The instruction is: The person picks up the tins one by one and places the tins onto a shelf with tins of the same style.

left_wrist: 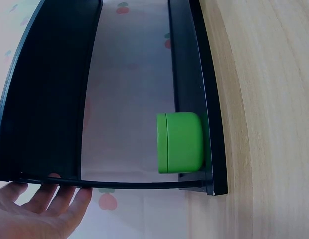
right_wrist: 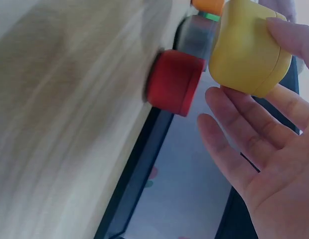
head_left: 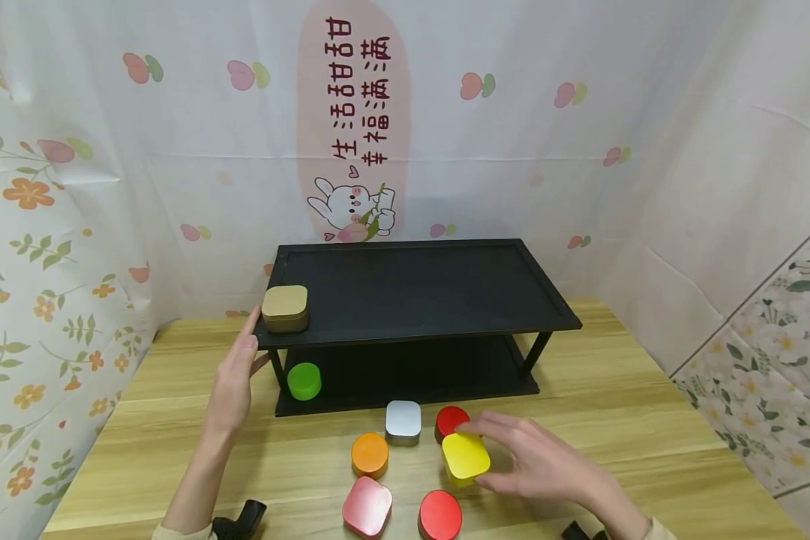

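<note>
My right hand [head_left: 523, 457] pinches a yellow rounded-square lidded tin [head_left: 466, 455] between thumb and fingers, tilted above the wooden table. Beside it stands a round red tin [head_left: 451, 420]; another red tin [head_left: 440, 515] is nearer the front. My left hand [head_left: 232, 382] touches the left end of a black two-tier shelf [head_left: 412, 292], its fingertips along the upper board's side edge in the left wrist view. A gold square tin [head_left: 286, 308] sits on the upper tier's left front corner, close to those fingers. On the lower tier, a green round tin [left_wrist: 182, 143] stands at the left.
In front of the shelf, a white square tin [head_left: 403, 421], an orange round tin [head_left: 370, 454] and a pink square tin [head_left: 367, 507] stand on the wooden table [head_left: 621, 420]. A patterned cloth [head_left: 196, 135] hangs behind and to both sides.
</note>
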Demonstrator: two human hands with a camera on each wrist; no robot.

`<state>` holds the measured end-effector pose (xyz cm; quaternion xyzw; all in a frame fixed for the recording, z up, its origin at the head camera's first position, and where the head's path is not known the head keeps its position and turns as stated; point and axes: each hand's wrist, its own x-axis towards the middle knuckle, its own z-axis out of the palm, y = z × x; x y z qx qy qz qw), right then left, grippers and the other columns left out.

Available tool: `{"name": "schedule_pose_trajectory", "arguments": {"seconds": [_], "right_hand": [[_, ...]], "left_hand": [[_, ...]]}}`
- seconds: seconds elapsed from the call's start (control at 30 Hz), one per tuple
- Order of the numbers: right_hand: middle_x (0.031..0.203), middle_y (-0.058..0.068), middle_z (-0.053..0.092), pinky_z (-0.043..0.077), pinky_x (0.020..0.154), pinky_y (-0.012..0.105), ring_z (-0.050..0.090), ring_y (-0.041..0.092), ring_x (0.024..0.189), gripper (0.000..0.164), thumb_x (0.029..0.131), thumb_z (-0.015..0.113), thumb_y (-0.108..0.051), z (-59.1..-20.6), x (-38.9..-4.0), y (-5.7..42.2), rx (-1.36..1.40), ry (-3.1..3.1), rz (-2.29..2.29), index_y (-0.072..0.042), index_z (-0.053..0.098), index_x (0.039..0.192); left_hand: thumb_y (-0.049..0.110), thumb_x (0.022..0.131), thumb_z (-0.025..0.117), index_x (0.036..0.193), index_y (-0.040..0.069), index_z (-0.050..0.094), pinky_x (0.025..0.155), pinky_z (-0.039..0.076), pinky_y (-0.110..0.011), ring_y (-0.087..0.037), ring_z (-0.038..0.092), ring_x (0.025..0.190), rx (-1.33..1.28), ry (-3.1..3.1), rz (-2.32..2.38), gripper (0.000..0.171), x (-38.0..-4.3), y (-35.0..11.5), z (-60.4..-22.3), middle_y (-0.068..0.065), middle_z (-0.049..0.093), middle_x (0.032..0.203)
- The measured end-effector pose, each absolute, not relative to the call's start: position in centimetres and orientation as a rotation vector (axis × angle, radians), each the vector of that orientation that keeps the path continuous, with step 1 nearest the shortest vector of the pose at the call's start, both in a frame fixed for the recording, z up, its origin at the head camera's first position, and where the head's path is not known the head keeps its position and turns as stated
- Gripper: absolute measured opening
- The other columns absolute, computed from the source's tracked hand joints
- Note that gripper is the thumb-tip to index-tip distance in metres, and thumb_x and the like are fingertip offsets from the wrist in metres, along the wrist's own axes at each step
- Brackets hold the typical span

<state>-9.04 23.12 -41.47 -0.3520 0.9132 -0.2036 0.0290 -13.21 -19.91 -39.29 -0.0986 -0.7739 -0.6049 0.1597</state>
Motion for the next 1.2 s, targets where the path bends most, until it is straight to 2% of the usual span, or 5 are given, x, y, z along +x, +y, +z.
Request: {"name": "schedule_pose_trajectory", "arguments": {"seconds": [0.27, 0.8, 0.9, 1.1, 1.2], "right_hand": [[0.128, -0.022, 0.062, 0.06, 0.092, 0.029, 0.063, 0.002, 0.109, 0.054, 0.088, 0.081, -0.045, -40.6, -9.6, 22.1, -1.159, 2.848, -0.655, -0.037, 0.061, 0.137], [0.123, -0.018, 0.062, 0.055, 0.081, 0.018, 0.058, -0.002, 0.096, 0.053, 0.088, 0.082, -0.03, -39.3, -10.5, 20.3, -1.348, 2.782, -0.852, -0.03, 0.06, 0.136], [0.123, -0.016, 0.062, 0.056, 0.082, 0.021, 0.059, 0.0, 0.098, 0.053, 0.087, 0.082, -0.026, -39.0, -10.6, 19.9, -1.398, 2.776, -0.881, -0.027, 0.061, 0.135], [0.123, -0.013, 0.063, 0.059, 0.084, 0.027, 0.06, 0.003, 0.104, 0.053, 0.087, 0.082, -0.022, -38.3, -10.9, 19.4, -1.441, 2.77, -0.903, -0.025, 0.061, 0.136], [0.123, -0.013, 0.063, 0.06, 0.085, 0.027, 0.06, 0.004, 0.104, 0.053, 0.087, 0.082, -0.023, -38.0, -11.0, 19.1, -1.429, 2.766, -0.911, -0.025, 0.061, 0.136]], "left_hand": [[0.036, 0.114, 0.025, 0.165, 0.02, 0.024, 0.101, 0.042, -0.003, 0.012, 0.031, 0.142, -0.294, -2.207, -1.728, 0.053, -13.3, -19.9, -39.4, -0.004, 0.024, 0.172], [0.036, 0.114, 0.024, 0.165, 0.019, 0.024, 0.102, 0.042, -0.004, 0.013, 0.031, 0.142, -0.287, -2.22, -1.692, 0.053, -13.2, -20.0, -39.5, -0.004, 0.024, 0.172], [0.037, 0.114, 0.023, 0.165, 0.02, 0.023, 0.101, 0.041, -0.003, 0.006, 0.031, 0.147, -0.279, -2.231, -1.683, 0.054, -13.3, -20.0, -39.5, -0.004, 0.024, 0.172], [0.036, 0.114, 0.024, 0.165, 0.016, 0.022, 0.1, 0.041, -0.002, -0.025, 0.026, 0.157, -0.279, -2.238, -1.694, 0.055, -13.2, -20.0, -39.4, -0.004, 0.022, 0.173], [0.036, 0.114, 0.024, 0.165, 0.015, 0.023, 0.101, 0.041, -0.003, -0.018, 0.027, 0.157, -0.289, -2.23, -1.709, 0.055, -13.3, -20.0, -39.5, -0.003, 0.021, 0.173]]}}
